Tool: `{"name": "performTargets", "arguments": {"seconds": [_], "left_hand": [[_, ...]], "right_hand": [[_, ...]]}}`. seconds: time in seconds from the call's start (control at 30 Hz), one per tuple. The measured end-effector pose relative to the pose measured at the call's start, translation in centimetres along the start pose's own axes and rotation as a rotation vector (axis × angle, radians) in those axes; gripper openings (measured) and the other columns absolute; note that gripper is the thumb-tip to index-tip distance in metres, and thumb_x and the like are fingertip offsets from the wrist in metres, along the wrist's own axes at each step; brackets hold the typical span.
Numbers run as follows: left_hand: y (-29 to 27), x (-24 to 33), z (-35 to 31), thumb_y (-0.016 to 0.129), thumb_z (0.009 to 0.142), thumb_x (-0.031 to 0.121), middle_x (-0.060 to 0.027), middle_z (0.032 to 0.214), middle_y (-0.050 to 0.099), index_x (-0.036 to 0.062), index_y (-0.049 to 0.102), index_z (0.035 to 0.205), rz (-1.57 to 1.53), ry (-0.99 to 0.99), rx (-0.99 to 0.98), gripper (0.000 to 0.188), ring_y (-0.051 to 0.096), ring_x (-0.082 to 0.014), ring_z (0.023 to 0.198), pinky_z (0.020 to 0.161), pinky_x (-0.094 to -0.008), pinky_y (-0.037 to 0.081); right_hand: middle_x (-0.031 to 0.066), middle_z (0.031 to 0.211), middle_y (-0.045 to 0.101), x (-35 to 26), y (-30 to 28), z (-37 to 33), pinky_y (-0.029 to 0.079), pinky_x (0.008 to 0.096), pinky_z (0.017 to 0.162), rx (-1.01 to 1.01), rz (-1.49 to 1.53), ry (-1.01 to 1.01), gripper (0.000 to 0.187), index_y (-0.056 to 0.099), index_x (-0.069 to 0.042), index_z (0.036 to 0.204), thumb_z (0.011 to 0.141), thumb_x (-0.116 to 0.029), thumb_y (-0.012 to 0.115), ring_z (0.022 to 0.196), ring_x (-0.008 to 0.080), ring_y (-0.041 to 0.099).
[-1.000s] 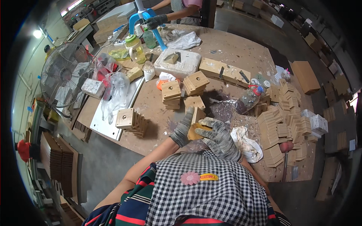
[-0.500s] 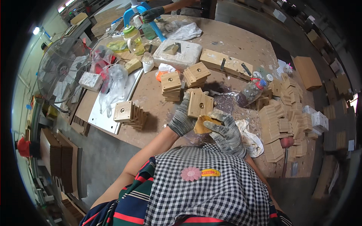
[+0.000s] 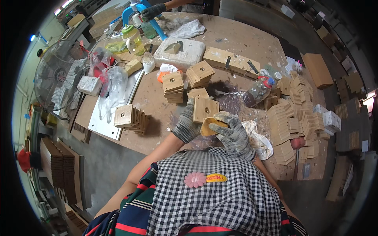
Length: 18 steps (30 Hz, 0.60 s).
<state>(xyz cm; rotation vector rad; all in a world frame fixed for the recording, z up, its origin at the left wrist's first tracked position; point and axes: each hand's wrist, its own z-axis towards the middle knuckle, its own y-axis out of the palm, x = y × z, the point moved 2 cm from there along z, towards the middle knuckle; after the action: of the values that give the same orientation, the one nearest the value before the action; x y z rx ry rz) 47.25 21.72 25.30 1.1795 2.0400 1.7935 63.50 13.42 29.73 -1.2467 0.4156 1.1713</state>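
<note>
In my gloved left hand (image 3: 185,125) is a square wooden block (image 3: 205,108) with a round hole in its middle and small holes near its corners. The fingers grip its left side; some are hidden behind it. My gloved right hand (image 3: 237,137) is closed on a folded, worn yellow-brown sheet that looks like sandpaper (image 3: 208,126), at the block's lower right edge. Just behind the held block lies another wooden block (image 3: 198,93). Farther back are two stacks of similar blocks (image 3: 173,82), (image 3: 201,72), and a third stack (image 3: 125,115) stands to the left.
Many plain wooden pieces (image 3: 280,128) lie heaped at the right, beside a bottle with a red-and-blue cap (image 3: 258,92) and a white rag (image 3: 256,141). A wrapped white slab (image 3: 179,55) and a long wooden beam (image 3: 232,61) lie farther back. Another person's gloved hand (image 3: 153,12) is at a blue clamp-like frame (image 3: 157,29).
The view has shifted slightly. The held block and both hands have moved a little, and the block behind it shows more. Both grips stay the same.
</note>
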Motion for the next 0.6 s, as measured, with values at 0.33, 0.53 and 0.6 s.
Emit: {"name": "performTargets", "arguments": {"seconds": [0.33, 0.53, 0.6], "left_hand": [[0.0, 0.6, -0.7, 0.036, 0.095, 0.052, -0.0153, 0.122, 0.054, 0.0105, 0.044, 0.13, -0.064, -0.098, 0.071, 0.055, 0.057, -0.0328, 0.108, 0.088, -0.0501, 0.052], [-0.3, 0.8, -0.9, 0.034, 0.096, 0.051, -0.017, 0.125, 0.052, 0.0115, 0.041, 0.134, -0.09, -0.101, 0.083, 0.055, 0.055, -0.0348, 0.111, 0.091, -0.0547, 0.049], [-0.6, 0.9, -0.9, 0.033, 0.096, 0.051, -0.0172, 0.126, 0.051, 0.0113, 0.04, 0.135, -0.129, -0.11, 0.06, 0.055, 0.054, -0.0354, 0.112, 0.092, -0.0554, 0.048]], "right_hand": [[0.0119, 0.128, 0.049, 0.1, -3.8, -2.5, 0.033, 0.0377, 0.105, 0.062, -0.124, 0.064, 0.036, 0.063, -0.011, 0.118, 0.083, -0.013, 0.061, 0.121, 0.0275, 0.043], [0.0121, 0.127, 0.05, 1.0, -3.9, -3.6, 0.035, 0.0368, 0.104, 0.122, -0.091, 0.164, 0.034, 0.064, -0.008, 0.116, 0.084, -0.015, 0.06, 0.119, 0.0283, 0.044], [0.0123, 0.127, 0.05, 1.6, -3.5, -3.8, 0.035, 0.0365, 0.103, 0.124, -0.053, 0.215, 0.034, 0.063, -0.008, 0.116, 0.083, -0.014, 0.061, 0.119, 0.0281, 0.045]]}}
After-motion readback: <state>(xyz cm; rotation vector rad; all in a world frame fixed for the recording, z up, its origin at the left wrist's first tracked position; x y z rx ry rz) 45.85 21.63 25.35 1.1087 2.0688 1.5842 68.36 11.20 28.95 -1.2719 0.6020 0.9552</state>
